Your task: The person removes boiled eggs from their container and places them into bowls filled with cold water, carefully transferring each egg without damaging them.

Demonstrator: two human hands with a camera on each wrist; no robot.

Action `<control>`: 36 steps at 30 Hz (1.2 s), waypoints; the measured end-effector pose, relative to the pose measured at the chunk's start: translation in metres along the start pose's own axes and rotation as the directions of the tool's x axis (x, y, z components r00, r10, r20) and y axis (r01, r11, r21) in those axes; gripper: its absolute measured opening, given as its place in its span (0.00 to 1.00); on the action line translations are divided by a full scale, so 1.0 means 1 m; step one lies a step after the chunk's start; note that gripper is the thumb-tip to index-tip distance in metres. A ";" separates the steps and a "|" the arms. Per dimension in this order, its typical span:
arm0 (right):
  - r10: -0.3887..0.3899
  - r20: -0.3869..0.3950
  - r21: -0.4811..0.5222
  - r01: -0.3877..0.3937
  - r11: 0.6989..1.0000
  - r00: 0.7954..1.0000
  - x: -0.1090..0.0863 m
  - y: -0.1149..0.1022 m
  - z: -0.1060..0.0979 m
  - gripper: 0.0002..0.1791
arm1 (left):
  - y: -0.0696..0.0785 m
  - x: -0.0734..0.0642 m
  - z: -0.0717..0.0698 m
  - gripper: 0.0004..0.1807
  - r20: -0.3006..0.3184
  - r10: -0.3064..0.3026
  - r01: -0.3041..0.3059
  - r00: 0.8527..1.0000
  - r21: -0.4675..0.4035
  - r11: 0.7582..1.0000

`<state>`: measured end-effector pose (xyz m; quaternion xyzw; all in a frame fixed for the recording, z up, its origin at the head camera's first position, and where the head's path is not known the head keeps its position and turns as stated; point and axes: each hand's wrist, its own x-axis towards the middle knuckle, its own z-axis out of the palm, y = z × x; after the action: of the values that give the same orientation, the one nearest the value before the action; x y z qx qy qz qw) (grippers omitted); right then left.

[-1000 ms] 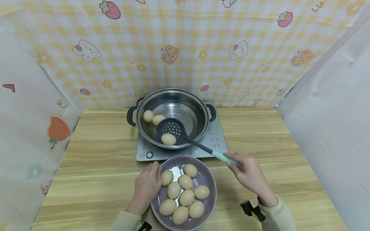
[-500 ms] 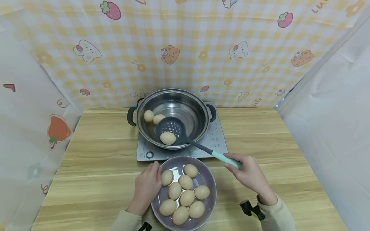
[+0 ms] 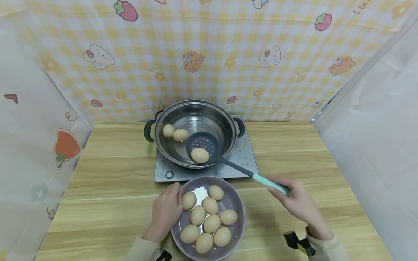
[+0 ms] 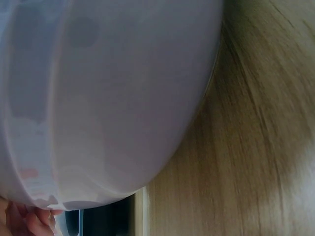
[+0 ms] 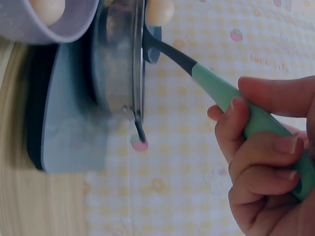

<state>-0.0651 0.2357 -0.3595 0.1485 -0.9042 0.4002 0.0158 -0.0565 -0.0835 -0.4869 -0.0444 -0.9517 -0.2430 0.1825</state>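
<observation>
My right hand [image 3: 297, 199] grips the mint-green handle of a slotted skimmer [image 3: 235, 166], fingers wrapped round it in the right wrist view. One egg [image 3: 200, 155] lies in its dark perforated bowl, over the near part of the steel pot [image 3: 228, 127]. Two more eggs [image 3: 180, 135] sit at the pot's left side. With curled fingers, my left hand [image 3: 166, 212] holds the left rim of a purple-grey bowl [image 3: 240, 224]. Several eggs [image 3: 211, 223] lie inside that bowl. In the left wrist view the bowl's outer wall [image 4: 123, 98] hides most of the hand.
Under the pot stands a grey induction cooker [image 3: 249, 159] on a wooden table [image 3: 114, 188]. Black side handles [image 3: 148, 131] stick out from the pot. A yellow checked cloth [image 3: 209, 65] hangs behind, and white sheets [image 3: 375, 127] flank the table.
The right hand has moved right and slightly toward the body, drawing the skimmer and its egg rightward over the pot. The left hand and bowl have stayed in place.
</observation>
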 end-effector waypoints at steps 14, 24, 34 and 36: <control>-0.024 -0.008 0.031 0.024 0.999 1.000 -0.036 0.024 -0.045 0.16 | 0.000 0.002 -0.001 0.09 0.015 -0.003 0.003 1.000 0.002 1.000; -0.079 0.041 0.015 0.078 0.997 0.996 -0.060 0.042 -0.063 0.20 | 0.000 0.003 -0.002 0.10 0.031 0.000 0.000 1.000 0.001 1.000; -0.105 0.084 0.039 0.102 0.994 0.991 -0.067 0.053 -0.069 0.20 | 0.000 0.002 -0.001 0.10 0.036 -0.011 0.011 0.999 0.001 1.000; -0.116 0.087 0.058 0.111 0.992 0.989 -0.068 0.055 -0.070 0.21 | 0.000 0.002 -0.001 0.10 0.036 -0.013 0.013 0.999 0.001 1.000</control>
<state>-0.0216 0.3388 -0.3616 0.2183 -0.8831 0.4152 -0.0064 -0.0584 -0.0835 -0.4854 -0.0425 -0.9551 -0.2431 0.1640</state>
